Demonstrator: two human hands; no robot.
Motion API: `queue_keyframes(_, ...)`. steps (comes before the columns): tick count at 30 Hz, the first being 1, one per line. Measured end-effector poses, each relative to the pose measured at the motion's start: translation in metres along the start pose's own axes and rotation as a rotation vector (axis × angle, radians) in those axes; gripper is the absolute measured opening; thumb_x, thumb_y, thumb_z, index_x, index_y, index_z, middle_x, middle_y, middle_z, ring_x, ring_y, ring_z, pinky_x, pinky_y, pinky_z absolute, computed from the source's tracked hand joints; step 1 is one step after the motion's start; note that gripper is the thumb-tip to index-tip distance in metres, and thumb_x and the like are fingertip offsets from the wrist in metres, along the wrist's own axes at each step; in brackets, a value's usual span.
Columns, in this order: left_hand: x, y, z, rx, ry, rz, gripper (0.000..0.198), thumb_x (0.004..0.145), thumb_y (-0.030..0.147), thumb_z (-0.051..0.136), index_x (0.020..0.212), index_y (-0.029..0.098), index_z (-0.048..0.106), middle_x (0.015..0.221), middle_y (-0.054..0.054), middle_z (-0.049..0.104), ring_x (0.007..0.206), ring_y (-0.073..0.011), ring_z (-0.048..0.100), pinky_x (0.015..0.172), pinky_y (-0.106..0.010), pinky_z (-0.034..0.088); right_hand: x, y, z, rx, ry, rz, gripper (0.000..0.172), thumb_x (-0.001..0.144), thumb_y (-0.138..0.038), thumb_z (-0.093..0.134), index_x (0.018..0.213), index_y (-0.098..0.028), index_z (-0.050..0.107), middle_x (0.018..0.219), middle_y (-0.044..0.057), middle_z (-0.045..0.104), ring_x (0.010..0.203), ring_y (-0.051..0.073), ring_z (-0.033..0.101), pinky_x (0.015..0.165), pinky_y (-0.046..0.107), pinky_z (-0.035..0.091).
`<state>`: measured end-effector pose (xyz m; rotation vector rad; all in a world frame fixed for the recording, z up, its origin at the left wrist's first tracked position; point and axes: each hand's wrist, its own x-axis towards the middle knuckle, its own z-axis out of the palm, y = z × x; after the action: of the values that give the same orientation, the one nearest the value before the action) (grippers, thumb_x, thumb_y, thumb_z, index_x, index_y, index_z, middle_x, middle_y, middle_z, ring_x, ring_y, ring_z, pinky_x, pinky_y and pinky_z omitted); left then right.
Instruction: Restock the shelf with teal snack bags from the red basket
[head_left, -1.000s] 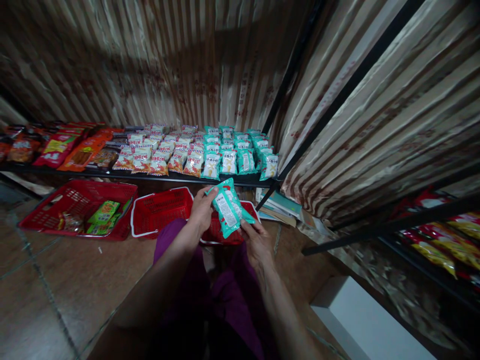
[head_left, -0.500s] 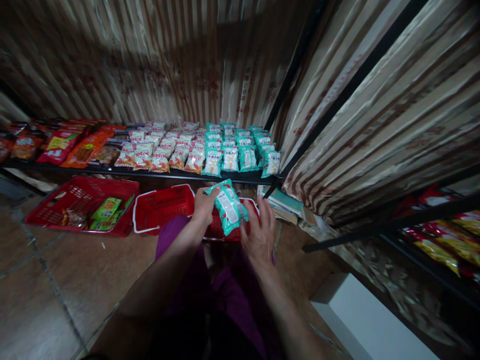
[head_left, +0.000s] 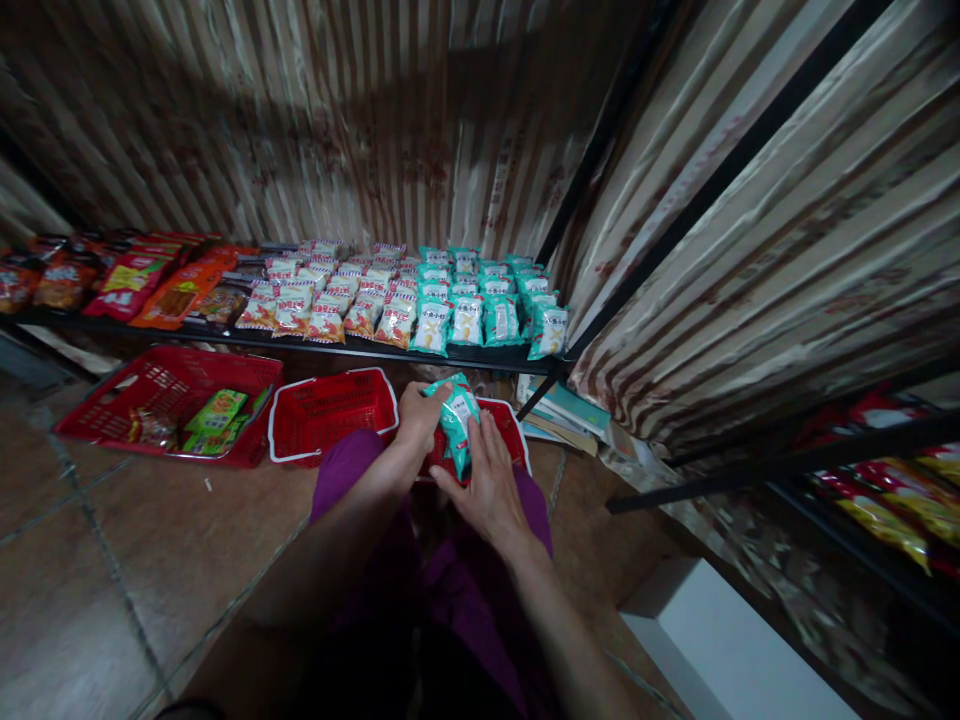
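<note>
A teal snack bag [head_left: 459, 410] is held up over a red basket [head_left: 517, 440] between my knees. My left hand [head_left: 418, 422] grips the bag's upper left edge, thumb on its front. Against the bag's lower right side lies my right hand [head_left: 491, 485], its fingers stretched out flat and its thumb spread away below. Part of the bag is hidden under those fingers. Just beyond, matching teal bags [head_left: 466, 320] stand in rows at the right end of a low black shelf [head_left: 352, 347].
White-and-orange snack bags [head_left: 326, 315] and red and orange packets [head_left: 124, 280] line the shelf further left. On the floor are a red basket with a white rim [head_left: 330, 410], another basket [head_left: 262, 375] holding green packets, books [head_left: 570, 410] and a white box [head_left: 735, 640].
My right hand has moved left onto the teal bag, its fingers now lying against it. The bag has tilted more upright and lowered slightly in my left hand.
</note>
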<state>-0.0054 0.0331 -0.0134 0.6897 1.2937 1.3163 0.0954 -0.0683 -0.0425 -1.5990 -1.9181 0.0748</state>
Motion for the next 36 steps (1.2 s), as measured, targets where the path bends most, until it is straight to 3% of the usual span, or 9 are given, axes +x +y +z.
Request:
queue_keyframes(4, -0.003, 0.003, 0.003, 0.057, -0.076, -0.060, 0.033, 0.061, 0.035, 0.079, 0.070, 0.017, 0.054, 0.060, 0.003, 0.056, 0.054, -0.0113, 0.056, 0.054, -0.023, 0.043, -0.002, -0.001, 0.013, -0.041, 0.102, 0.078, 0.077, 0.084, -0.041, 0.056, 0.146, -0.011, 0.022, 0.152, 0.022, 0.022, 0.141, 0.033, 0.019, 0.107, 0.057, 0.030)
queue_keyframes(9, -0.011, 0.017, 0.001, 0.124, -0.232, -0.083, 0.039, 0.064, 0.050, 0.074, 0.067, 0.017, 0.053, 0.064, 0.001, 0.058, 0.064, -0.0140, 0.059, 0.062, -0.027, 0.047, -0.002, 0.010, 0.014, 0.164, 0.175, 0.197, 0.055, 0.090, -0.038, 0.044, 0.140, -0.016, 0.038, 0.142, 0.016, 0.044, 0.131, 0.027, 0.041, 0.105, 0.048, 0.037)
queue_keyframes(12, -0.015, 0.021, -0.001, 0.114, -0.342, -0.032, 0.042, 0.069, 0.058, 0.066, 0.067, 0.017, 0.055, 0.074, -0.002, 0.061, 0.076, -0.0161, 0.060, 0.069, -0.029, 0.048, 0.000, 0.018, 0.009, 0.415, 0.201, 0.392, 0.054, 0.087, -0.042, 0.047, 0.135, -0.018, 0.046, 0.128, 0.012, 0.058, 0.115, 0.025, 0.055, 0.098, 0.043, 0.044)
queue_keyframes(16, -0.017, 0.013, -0.001, 0.070, -0.309, 0.004, 0.034, 0.069, 0.049, 0.070, 0.073, 0.017, 0.060, 0.082, -0.003, 0.063, 0.086, -0.0159, 0.059, 0.081, -0.029, 0.045, 0.004, 0.022, 0.003, 0.915, 0.257, 0.607, 0.055, 0.077, -0.047, 0.061, 0.125, -0.020, 0.056, 0.118, 0.008, 0.065, 0.103, 0.023, 0.061, 0.091, 0.039, 0.048)
queue_keyframes(19, -0.017, 0.004, -0.002, 0.053, -0.315, -0.063, 0.032, 0.067, 0.041, 0.073, 0.083, 0.017, 0.061, 0.089, -0.004, 0.065, 0.086, -0.0159, 0.059, 0.081, -0.030, 0.045, 0.008, 0.018, -0.005, 1.320, 0.245, 0.767, 0.049, 0.069, -0.043, 0.071, 0.113, -0.022, 0.062, 0.110, 0.005, 0.069, 0.092, 0.022, 0.066, 0.082, 0.037, 0.053)
queue_keyframes(22, -0.018, 0.000, -0.008, 0.049, -0.424, -0.174, 0.035, 0.067, 0.043, 0.073, 0.085, 0.015, 0.063, 0.089, -0.006, 0.067, 0.080, -0.0162, 0.061, 0.075, -0.031, 0.046, 0.011, 0.017, -0.012, 1.513, 0.182, 0.891, 0.038, 0.065, -0.035, 0.076, 0.099, -0.020, 0.067, 0.101, 0.004, 0.072, 0.084, 0.020, 0.068, 0.075, 0.034, 0.056)
queue_keyframes(26, -0.018, -0.005, -0.014, 0.026, -0.518, -0.261, 0.035, 0.064, 0.038, 0.077, 0.087, 0.015, 0.065, 0.089, -0.006, 0.068, 0.080, -0.0144, 0.062, 0.076, -0.028, 0.045, 0.012, 0.021, -0.015, 1.544, 0.153, 0.956, 0.035, 0.067, -0.034, 0.076, 0.097, -0.018, 0.068, 0.097, 0.004, 0.073, 0.084, 0.020, 0.068, 0.069, 0.031, 0.057)
queue_keyframes(31, -0.016, -0.017, -0.011, 0.002, -0.413, -0.258, 0.031, 0.063, 0.029, 0.079, 0.084, 0.014, 0.061, 0.081, -0.004, 0.067, 0.070, -0.0124, 0.061, 0.068, -0.025, 0.047, 0.012, 0.023, -0.010, 1.456, 0.109, 0.970, 0.042, 0.069, -0.042, 0.074, 0.104, -0.021, 0.065, 0.100, 0.004, 0.072, 0.085, 0.020, 0.068, 0.068, 0.031, 0.057)
queue_keyframes(36, -0.015, -0.028, -0.004, -0.028, -0.363, -0.241, 0.032, 0.066, 0.031, 0.078, 0.086, 0.016, 0.058, 0.076, -0.002, 0.066, 0.065, -0.0121, 0.061, 0.065, -0.025, 0.049, 0.009, 0.025, -0.001, 1.375, 0.154, 0.895, 0.054, 0.059, -0.033, 0.083, 0.108, -0.023, 0.064, 0.103, 0.002, 0.071, 0.085, 0.018, 0.067, 0.075, 0.031, 0.056)
